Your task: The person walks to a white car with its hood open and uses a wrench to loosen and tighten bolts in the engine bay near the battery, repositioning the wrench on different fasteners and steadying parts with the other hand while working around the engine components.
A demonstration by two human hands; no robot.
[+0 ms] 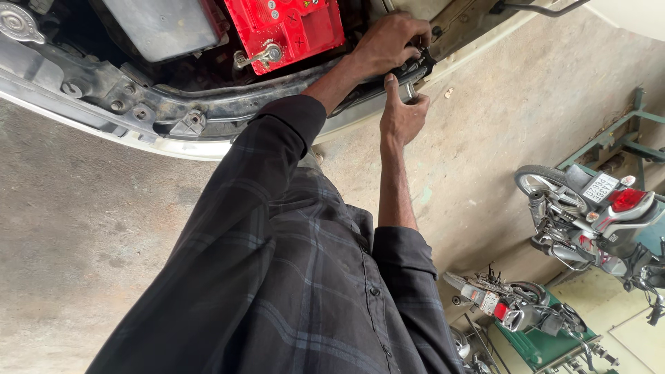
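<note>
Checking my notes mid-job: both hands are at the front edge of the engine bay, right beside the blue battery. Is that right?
Not quite. In the head view the battery is red, not blue. The rest holds: the left hand and right hand are at the engine bay's front edge, beside it.

A red battery (285,29) sits above; two motorcycles (589,215) stand well apart.

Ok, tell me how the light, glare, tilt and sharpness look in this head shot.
Head view: soft daylight, weak shadows; the engine bay around the red battery is dim. Top right corner glares white. The frame is rotated, so the motorcycle looks tipped sideways. Left hand and right hand are sharp; the dark plaid shirt is slightly soft.
</note>
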